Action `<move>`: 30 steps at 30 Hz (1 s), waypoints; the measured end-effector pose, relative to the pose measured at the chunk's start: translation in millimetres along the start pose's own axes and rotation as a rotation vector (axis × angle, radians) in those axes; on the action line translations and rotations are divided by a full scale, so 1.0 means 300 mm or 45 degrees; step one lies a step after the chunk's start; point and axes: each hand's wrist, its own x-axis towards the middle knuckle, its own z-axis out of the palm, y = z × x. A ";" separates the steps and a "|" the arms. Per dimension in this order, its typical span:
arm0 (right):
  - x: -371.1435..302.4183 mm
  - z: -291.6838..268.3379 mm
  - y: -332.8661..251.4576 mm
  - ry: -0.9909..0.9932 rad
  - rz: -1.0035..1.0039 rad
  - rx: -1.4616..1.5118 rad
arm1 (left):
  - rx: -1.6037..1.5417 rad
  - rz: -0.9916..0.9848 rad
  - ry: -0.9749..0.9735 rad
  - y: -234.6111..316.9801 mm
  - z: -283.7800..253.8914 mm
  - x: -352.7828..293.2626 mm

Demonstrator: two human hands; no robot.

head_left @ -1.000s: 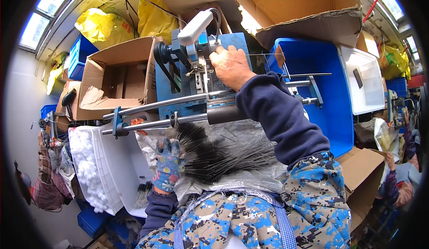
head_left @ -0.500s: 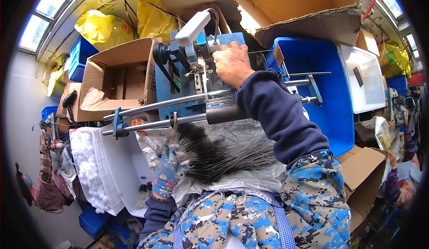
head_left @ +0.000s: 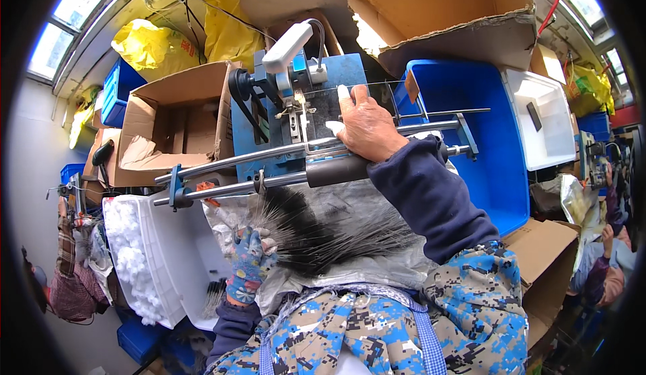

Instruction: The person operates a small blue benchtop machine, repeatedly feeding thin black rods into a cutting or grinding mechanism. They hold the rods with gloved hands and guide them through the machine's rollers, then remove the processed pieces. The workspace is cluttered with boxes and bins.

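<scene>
Honestly, the bit that worried me was my right hand (head_left: 369, 125). It sat over the dark metal plate (head_left: 326, 109), with the moving-looking end of the machine (head_left: 288, 84) just to its left. Thumb and forefinger stood apart, white covers (head_left: 344, 93) on their tips, but the palm side was hidden, so I couldn't tell if it gripped anything. If the machine ran while those fingertips drifted left, I reckoned they could get nipped. My loose navy sleeve (head_left: 434, 200) also lay across the line of the metal bars (head_left: 235, 162), so dragging that arm sideways might've snagged it. One thin wire (head_left: 387, 82) stuck out just beyond my right knuckles, and a clumsy bump could've bent it.

As for the big bundle of wires (head_left: 330, 240), it lay just right of my gloved left hand (head_left: 249, 259), and well apart from my right hand, on the body side of it. My left fingers were curled near the wire ends; couldn't tell if they'd pinched any. Ends splayed everywhere, so tugging one out could've dragged others along.
</scene>
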 end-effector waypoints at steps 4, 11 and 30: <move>0.024 0.015 -0.049 -0.146 0.001 0.017 | 0.882 0.558 -0.218 0.045 0.003 -0.007; 0.063 0.090 -0.179 0.064 -0.061 0.060 | 1.107 1.132 0.084 0.213 0.128 -0.021; 0.081 -0.110 0.091 0.105 -0.070 -0.446 | 0.765 0.720 0.211 0.177 0.146 -0.048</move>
